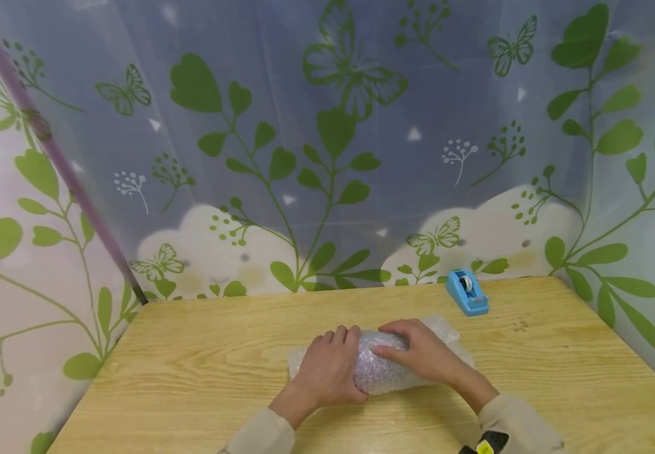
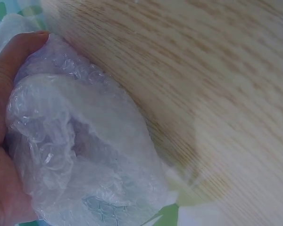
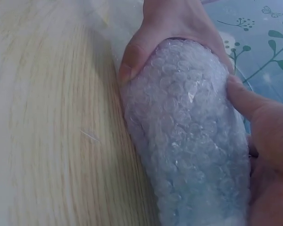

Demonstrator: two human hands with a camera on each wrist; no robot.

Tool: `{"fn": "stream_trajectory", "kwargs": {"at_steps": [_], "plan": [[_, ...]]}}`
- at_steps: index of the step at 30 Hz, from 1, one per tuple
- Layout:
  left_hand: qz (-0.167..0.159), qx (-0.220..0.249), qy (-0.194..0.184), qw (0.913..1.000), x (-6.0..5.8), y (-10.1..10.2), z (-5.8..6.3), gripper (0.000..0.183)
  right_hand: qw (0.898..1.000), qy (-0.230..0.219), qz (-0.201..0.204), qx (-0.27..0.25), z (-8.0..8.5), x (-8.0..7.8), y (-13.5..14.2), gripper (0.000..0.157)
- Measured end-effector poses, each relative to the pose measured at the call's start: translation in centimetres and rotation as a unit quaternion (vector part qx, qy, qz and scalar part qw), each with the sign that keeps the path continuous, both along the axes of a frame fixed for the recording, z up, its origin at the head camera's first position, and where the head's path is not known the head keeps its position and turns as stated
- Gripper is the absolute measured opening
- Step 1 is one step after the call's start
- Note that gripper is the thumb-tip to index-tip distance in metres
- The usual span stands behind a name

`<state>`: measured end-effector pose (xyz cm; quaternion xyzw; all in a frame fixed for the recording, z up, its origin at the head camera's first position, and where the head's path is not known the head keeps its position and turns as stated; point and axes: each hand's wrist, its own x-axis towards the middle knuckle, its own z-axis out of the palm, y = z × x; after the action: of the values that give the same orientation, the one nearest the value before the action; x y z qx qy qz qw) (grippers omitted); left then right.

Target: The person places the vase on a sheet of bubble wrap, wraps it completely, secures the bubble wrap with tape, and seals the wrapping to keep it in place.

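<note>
A roll-shaped bundle in clear bubble wrap (image 1: 381, 373) lies on the wooden table in front of me, a pale purplish tint showing through the bubbles. My left hand (image 1: 330, 367) grips its left part, thumb on the near side and fingers over the far side. On the right, my right hand (image 1: 426, 354) holds the bundle, thumb on top and fingers at the back. Loose bubble wrap (image 1: 442, 328) sticks out behind and beyond the right hand. The left wrist view shows the wrap's folded, crumpled end (image 2: 94, 160). What the wrap encloses cannot be made out.
A blue tape dispenser (image 1: 468, 293) stands at the table's back right. Small pale marks or bits (image 1: 520, 325) lie to the right of the bundle. Behind the wooden table (image 1: 208, 372) hangs a leaf-and-butterfly printed curtain (image 1: 259, 221), and a pole (image 1: 72, 176) slants down at the left.
</note>
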<state>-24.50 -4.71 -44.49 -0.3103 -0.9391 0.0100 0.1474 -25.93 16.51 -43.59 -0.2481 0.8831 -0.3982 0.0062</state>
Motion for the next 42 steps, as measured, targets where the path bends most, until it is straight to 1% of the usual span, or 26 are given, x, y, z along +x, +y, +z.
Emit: {"fn": "stream_trajectory", "kwargs": {"at_steps": [4, 7, 14, 19, 23, 26, 28, 31, 34, 36, 39, 42], "plan": [[-0.001, 0.001, -0.007, 1.0000, -0.1, 0.0, 0.1, 0.094, 0.999, -0.007, 0.031, -0.010, 0.1, 0.0, 0.5, 0.056], [-0.002, 0.003, -0.014, 0.9999, -0.2, 0.1, 0.2, 0.095, 0.999, -0.005, 0.043, -0.009, 0.2, 0.0, 0.8, 0.060], [-0.004, 0.008, -0.018, 0.9998, -0.3, 0.3, 0.3, 0.094, 0.999, 0.000, 0.047, 0.001, 0.4, 0.2, 1.2, 0.064], [-0.002, 0.010, -0.020, 0.9997, -0.2, 0.1, 0.2, 0.095, 0.999, -0.030, 0.044, -0.011, 0.2, 0.1, 1.3, 0.065], [0.001, 0.015, -0.024, 0.9996, -0.1, -0.1, 0.1, 0.096, 0.998, -0.048, 0.026, -0.031, 0.2, 0.3, 1.4, 0.058], [0.002, 0.016, -0.026, 0.9995, -0.1, 0.0, 0.2, 0.098, 0.998, -0.036, -0.013, -0.042, 0.1, 0.7, 1.7, 0.053], [0.004, 0.015, -0.031, 0.9994, -0.1, 0.2, 0.3, 0.102, 0.998, -0.008, -0.042, -0.047, 0.1, 1.0, 1.9, 0.049], [0.008, 0.011, -0.042, 0.9990, -0.1, 0.3, 0.5, 0.113, 0.994, 0.052, -0.084, -0.053, 0.1, 1.6, 2.1, 0.042], [0.005, 0.010, -0.059, 0.9982, -0.1, 0.2, 0.7, 0.123, 0.988, 0.099, -0.106, -0.050, 0.5, 2.1, 2.2, 0.033], [0.000, 0.011, -0.076, 0.9970, -0.1, 0.1, 0.9, 0.127, 0.987, 0.111, -0.112, -0.044, 0.8, 2.6, 2.1, 0.030], [-0.005, 0.015, -0.110, 0.9938, -0.2, -0.1, 1.4, 0.124, 0.989, 0.096, -0.109, -0.034, 1.2, 3.3, 1.9, 0.026], [-0.003, 0.027, -0.161, 0.9865, -0.4, -0.1, 1.9, 0.110, 0.993, 0.059, -0.095, -0.035, 1.5, 4.1, 1.7, 0.023]]}}
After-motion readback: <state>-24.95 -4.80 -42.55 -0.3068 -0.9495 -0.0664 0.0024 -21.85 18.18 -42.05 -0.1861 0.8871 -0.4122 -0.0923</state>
